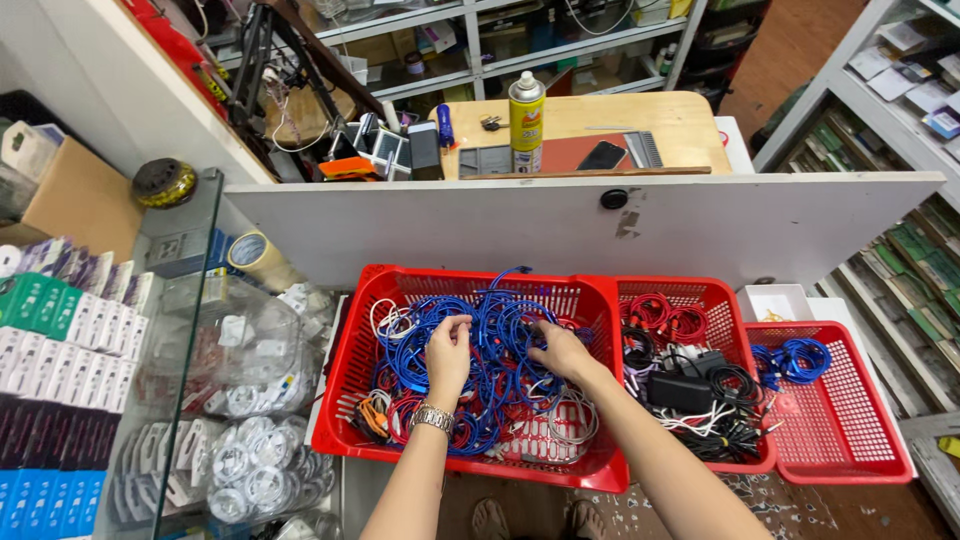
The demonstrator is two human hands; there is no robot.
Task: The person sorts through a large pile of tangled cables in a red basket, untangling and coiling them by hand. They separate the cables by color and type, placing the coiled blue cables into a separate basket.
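**Mia:** What are the hands doing in the head view?

**Ben:** Both are down in the big red basket (pixel 350 400), in a pile of blue cables (pixel 495 350). The left hand (pixel 448 350) has its fingers curled, pinching a blue cable near the top of the pile. The right hand (pixel 560 350) is pushed into the pile with bent fingers. I cannot tell what it grips, because its fingertips are under the cables.

**Mia:** How would those cables feel?

**Ben:** I think light, soft and bendy. They look smooth, so a bit slippery. They are all looped together, so pulling one would likely drag others along. The best place to hold one is probably a loose loop on top, or near its plug end.

**Mia:** What else is close by?

**Ben:** White cables (pixel 570 425) and an orange one (pixel 372 412) lie in the same basket. The middle basket (pixel 735 300) holds red and black cables. A small basket (pixel 850 440) on the right has a few blue ones.

**Mia:** What is hard to see?

**Ben:** The basket's bottom is hidden. Both arms are cut off at the lower edge. You cannot follow one cable from end to end. The things on the counter (pixel 680 125) behind the white board are too small to name, apart from a spray can (pixel 526 120).
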